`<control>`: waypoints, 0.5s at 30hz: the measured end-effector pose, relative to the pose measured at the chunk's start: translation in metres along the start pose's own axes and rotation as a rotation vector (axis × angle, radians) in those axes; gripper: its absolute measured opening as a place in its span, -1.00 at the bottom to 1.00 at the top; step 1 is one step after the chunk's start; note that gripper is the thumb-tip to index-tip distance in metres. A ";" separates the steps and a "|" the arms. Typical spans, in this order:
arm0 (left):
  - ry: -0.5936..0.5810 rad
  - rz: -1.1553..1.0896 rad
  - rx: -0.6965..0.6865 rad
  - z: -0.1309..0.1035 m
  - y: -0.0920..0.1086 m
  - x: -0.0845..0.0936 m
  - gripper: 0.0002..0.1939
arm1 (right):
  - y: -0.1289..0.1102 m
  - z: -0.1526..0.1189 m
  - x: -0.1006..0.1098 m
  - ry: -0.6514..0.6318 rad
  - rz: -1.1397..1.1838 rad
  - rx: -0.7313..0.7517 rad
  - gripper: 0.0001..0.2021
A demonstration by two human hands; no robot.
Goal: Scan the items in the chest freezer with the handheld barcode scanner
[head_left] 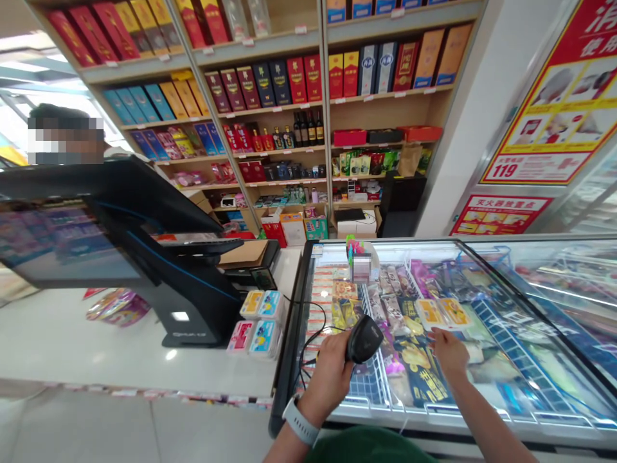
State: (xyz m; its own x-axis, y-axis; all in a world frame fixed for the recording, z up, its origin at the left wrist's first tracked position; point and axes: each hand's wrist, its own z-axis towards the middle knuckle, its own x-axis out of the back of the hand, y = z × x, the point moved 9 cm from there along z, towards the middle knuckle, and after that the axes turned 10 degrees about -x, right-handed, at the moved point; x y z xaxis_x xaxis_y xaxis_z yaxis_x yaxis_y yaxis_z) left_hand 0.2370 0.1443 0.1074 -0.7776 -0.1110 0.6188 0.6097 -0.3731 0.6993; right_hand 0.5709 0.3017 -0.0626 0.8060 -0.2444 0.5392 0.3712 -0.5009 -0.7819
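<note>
My left hand (332,368) is wrapped round the handle of a black barcode scanner (365,339). The scanner's head points away from me, above the glass-topped freezer (293,334), and its cable loops off to the left. At the right, the fingers of my right hand (449,355) are closed at the near edge of a clear plastic twin pack of tubs (443,313) with yellow-orange labels. That pack is over the freezer glass; whether it rests on the glass I cannot tell. Similar labelled plastic tubs (264,337) are stacked on the counter to the left.
A black checkout terminal (193,289) stands on the white counter (231,376), beside a purple package (119,307). Behind it is a person (65,135). Shelves (270,112) of boxes and bottles line the back. Frozen packets (419,370) lie in wire baskets under the glass.
</note>
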 end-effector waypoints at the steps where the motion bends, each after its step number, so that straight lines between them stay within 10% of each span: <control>1: -0.001 -0.001 -0.004 0.000 0.001 0.000 -0.41 | -0.002 -0.005 -0.004 -0.023 -0.003 0.004 -0.73; 15: 0.006 -0.044 0.030 -0.006 0.006 0.010 -0.41 | -0.022 -0.073 -0.083 -0.270 -0.220 0.222 -0.48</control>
State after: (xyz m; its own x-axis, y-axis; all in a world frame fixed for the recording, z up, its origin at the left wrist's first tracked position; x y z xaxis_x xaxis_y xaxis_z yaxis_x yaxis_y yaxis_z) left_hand 0.2321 0.1356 0.1158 -0.8047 -0.1003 0.5852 0.5791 -0.3501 0.7363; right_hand 0.4616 0.2727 -0.0671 0.7771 0.0899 0.6230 0.6151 -0.3181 -0.7214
